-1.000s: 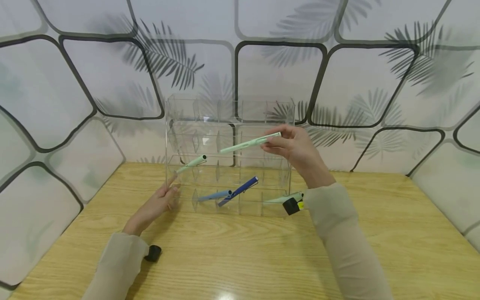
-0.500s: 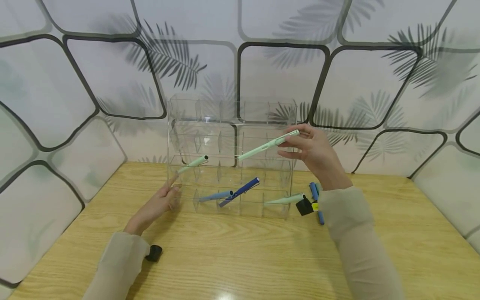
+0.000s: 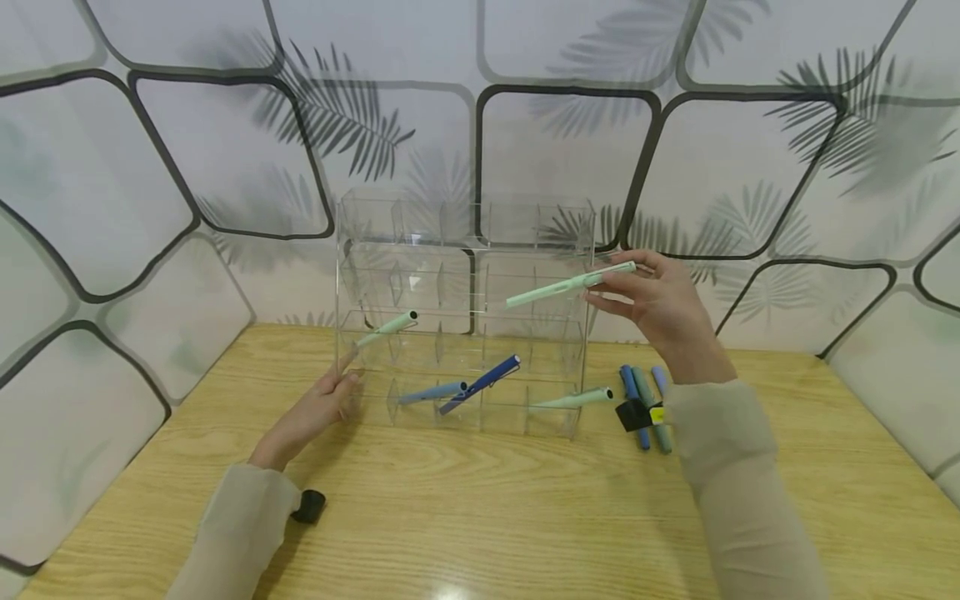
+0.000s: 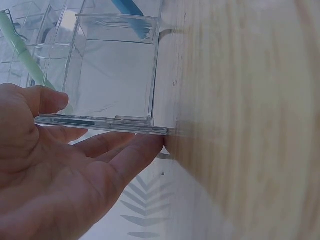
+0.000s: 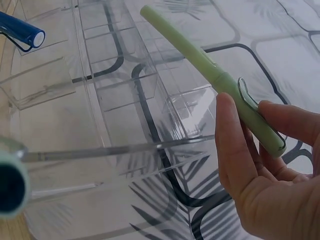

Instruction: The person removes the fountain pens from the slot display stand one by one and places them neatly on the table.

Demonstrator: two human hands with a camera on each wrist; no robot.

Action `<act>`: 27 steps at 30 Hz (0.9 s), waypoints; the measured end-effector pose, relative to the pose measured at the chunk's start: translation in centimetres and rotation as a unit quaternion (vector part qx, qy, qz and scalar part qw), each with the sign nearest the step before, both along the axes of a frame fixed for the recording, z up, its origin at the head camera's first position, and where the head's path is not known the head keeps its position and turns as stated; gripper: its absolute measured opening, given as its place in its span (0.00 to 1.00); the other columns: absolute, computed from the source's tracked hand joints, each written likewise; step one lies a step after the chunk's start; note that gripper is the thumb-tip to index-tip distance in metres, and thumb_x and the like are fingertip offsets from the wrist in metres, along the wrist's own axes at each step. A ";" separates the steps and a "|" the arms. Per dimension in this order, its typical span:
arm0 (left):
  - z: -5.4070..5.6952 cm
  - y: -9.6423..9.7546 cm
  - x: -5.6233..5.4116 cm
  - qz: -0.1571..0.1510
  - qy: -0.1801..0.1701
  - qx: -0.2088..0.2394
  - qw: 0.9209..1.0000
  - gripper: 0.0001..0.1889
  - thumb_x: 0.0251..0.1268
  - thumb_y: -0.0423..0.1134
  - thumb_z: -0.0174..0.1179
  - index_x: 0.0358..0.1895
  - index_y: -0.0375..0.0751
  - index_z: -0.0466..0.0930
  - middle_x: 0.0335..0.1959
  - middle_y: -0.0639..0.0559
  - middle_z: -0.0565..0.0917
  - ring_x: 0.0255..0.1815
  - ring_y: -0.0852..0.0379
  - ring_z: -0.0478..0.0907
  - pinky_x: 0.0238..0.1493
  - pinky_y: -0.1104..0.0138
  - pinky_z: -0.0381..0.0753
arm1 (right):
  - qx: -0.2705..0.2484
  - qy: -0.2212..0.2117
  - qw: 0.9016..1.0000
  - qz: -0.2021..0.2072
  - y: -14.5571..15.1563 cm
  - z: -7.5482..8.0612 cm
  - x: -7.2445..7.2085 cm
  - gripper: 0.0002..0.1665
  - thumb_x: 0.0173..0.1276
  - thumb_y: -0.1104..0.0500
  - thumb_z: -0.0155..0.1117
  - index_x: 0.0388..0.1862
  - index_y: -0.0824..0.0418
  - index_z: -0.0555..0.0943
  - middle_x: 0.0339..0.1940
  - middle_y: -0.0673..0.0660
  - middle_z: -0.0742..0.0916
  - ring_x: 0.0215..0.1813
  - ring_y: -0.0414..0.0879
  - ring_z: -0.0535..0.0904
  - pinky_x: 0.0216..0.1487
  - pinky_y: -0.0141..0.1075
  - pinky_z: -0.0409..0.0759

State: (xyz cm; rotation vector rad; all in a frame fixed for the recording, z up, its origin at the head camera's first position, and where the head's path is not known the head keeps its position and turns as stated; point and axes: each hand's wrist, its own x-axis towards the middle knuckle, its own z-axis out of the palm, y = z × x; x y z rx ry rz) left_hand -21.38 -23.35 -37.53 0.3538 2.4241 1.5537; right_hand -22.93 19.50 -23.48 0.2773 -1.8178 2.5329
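A clear multi-compartment rack [image 3: 465,245] stands upright on the table. My left hand [image 3: 303,421] grips its left side panel [image 4: 100,121], thumb on one face and fingers on the other. My right hand [image 3: 663,304] pinches a light green pen [image 3: 555,290] by its capped end, clip up. In the head view this pen slants in front of the rack's upper right part, its bare end pointing left. Pens lean in the rack: a light green pen [image 3: 386,327] at left, a light blue pen [image 3: 431,392], a dark blue pen [image 3: 480,383] and another green pen [image 3: 572,399] along the bottom row.
Right of the rack, a blue pen [image 3: 628,382], a teal pen [image 3: 643,387] and a lavender pen [image 3: 660,379] lie on the wooden table [image 3: 465,517], partly hidden by the right wrist's black camera [image 3: 636,415]. A patterned wall [image 3: 562,167] rises behind.
My right hand has moved right with the light green pen, away from the rack's middle. This uncovers the loose pens on the table. The left hand stays on the rack's side.
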 end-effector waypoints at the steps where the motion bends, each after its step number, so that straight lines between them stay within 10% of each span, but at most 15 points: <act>1: 0.0 0.0 0.0 -0.001 0.002 -0.001 1.000 0.34 0.87 0.46 0.35 0.83 0.42 0.29 0.78 0.23 0.48 0.69 0.31 0.62 0.50 0.54 0.72 | -0.005 -0.002 1.000 0.001 0.2 -0.1 0.0 0.05 0.70 0.71 0.66 0.40 0.64 0.81 0.36 0.58 0.89 0.38 0.50 0.88 0.48 0.42 0.84; 7: -0.1 -0.1 0.0 -0.001 0.003 0.008 1.000 0.34 0.87 0.46 0.35 0.83 0.42 0.29 0.76 0.24 0.55 0.47 0.43 0.69 0.46 0.58 0.71 | -0.024 0.007 1.000 0.003 1.2 -0.5 0.0 0.05 0.71 0.72 0.65 0.39 0.64 0.83 0.38 0.58 0.88 0.39 0.48 0.88 0.49 0.42 0.84; 15: 0.0 0.0 0.1 -0.005 -0.003 0.004 1.000 0.34 0.87 0.48 0.34 0.83 0.43 0.27 0.78 0.24 0.48 0.75 0.27 0.53 0.57 0.47 0.71 | -0.066 0.011 0.998 0.003 2.9 -0.6 0.3 0.05 0.70 0.74 0.64 0.39 0.65 0.81 0.36 0.59 0.88 0.39 0.49 0.87 0.48 0.43 0.84; 19: 0.0 0.0 0.1 -0.006 -0.005 0.007 1.000 0.34 0.87 0.48 0.34 0.83 0.43 0.27 0.79 0.24 0.46 0.76 0.27 0.51 0.62 0.41 0.67 | -0.094 0.011 0.996 0.000 3.7 -0.6 0.3 0.06 0.70 0.75 0.63 0.39 0.67 0.79 0.37 0.60 0.88 0.40 0.51 0.87 0.48 0.45 0.84; 27: 0.1 -0.1 0.0 -0.001 0.001 0.011 1.000 0.35 0.87 0.48 0.35 0.83 0.41 0.28 0.79 0.25 0.47 0.61 0.39 0.62 0.45 0.60 0.68 | -0.127 0.016 0.992 -0.009 4.9 -0.4 0.1 0.08 0.71 0.77 0.60 0.34 0.67 0.78 0.35 0.64 0.89 0.38 0.54 0.88 0.44 0.48 0.85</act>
